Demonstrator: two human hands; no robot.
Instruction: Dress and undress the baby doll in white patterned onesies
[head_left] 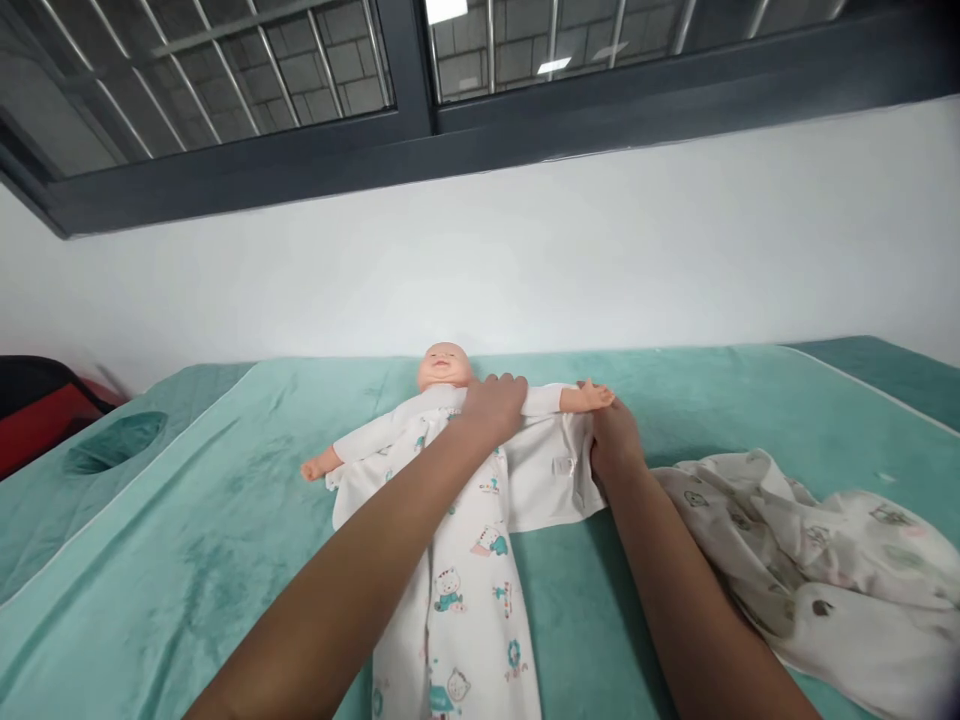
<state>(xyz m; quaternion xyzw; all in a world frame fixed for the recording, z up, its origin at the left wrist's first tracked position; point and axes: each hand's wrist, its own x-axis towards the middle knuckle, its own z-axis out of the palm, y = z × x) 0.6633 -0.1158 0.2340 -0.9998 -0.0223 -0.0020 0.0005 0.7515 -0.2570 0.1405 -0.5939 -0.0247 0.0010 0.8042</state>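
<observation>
A baby doll (444, 366) lies on its back with its head toward the wall and both arms stretched sideways. It wears white sleeves, and white baby trousers (491, 560) printed with small bears cover its front and run toward me. My left hand (495, 408) is closed round the doll's upper arm near the shoulder, its fingers curled over the sleeve. Beside the doll's bare hand (596, 396), my right hand (616, 440) grips the edge of a white baby shirt (547, 475) that spreads out under the arm, a small label showing. My right fingertips are partly hidden.
A crumpled printed baby cloth (832, 560) lies at the right by my forearm. The green padded bed (225, 560) has a hole (116, 442) at its left end, and a red and black bag (37, 415) stands beyond. Behind are a white wall and a barred window.
</observation>
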